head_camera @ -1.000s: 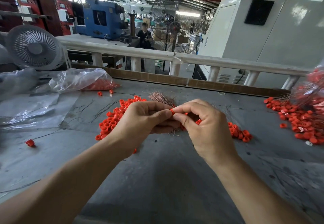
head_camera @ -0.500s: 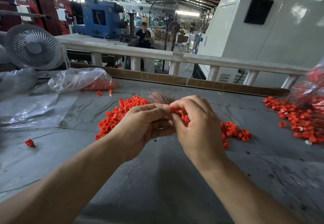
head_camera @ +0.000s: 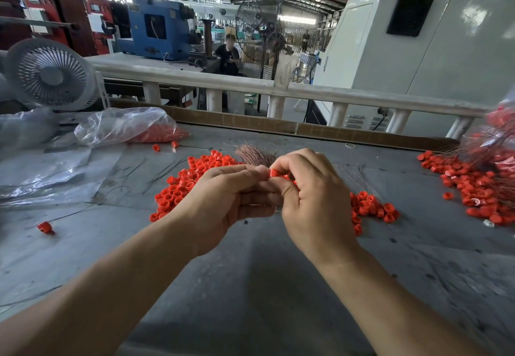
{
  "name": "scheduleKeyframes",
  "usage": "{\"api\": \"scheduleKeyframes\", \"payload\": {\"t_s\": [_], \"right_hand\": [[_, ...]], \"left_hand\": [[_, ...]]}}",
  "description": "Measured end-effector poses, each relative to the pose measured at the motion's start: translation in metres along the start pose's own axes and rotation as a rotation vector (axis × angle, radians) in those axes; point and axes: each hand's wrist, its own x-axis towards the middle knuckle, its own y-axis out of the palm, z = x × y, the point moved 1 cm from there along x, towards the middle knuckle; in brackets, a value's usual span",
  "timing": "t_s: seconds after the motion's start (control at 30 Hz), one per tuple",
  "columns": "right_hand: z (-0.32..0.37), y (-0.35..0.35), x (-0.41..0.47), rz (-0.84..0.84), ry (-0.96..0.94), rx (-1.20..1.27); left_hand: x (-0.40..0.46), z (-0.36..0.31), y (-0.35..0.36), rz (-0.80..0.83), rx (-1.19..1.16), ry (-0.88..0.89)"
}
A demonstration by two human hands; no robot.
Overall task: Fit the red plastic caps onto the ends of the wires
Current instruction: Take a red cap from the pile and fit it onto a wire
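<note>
Above the grey table (head_camera: 250, 286), the right hand (head_camera: 315, 205) pinches 1 red cap (head_camera: 274, 172) between thumb and forefinger, and the left hand (head_camera: 223, 202) has its fingers curled toward that cap, but I cannot tell what they hold. The 2 hands hide the middle of the loose cap pile (head_camera: 181, 188), and the bundle of wires (head_camera: 255, 155) shows just behind them. A plastic bag (head_camera: 125, 126) lies far left, and capped wires (head_camera: 479, 185) lie at the right.
</note>
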Motion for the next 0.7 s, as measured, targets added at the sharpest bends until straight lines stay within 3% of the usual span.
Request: {"api": "scheduleKeyframes", "payload": {"t_s": [0.3,0.7], "right_hand": [[-0.002,0.002,0.002,-0.013,0.007,0.045],[0.008,-0.009,-0.002,-0.011,0.009,0.053]], "left_hand": [[0.001,0.0,-0.002,0.037,0.021,0.015],[0.001,-0.001,-0.005,0.037,0.169,0.193]]}}
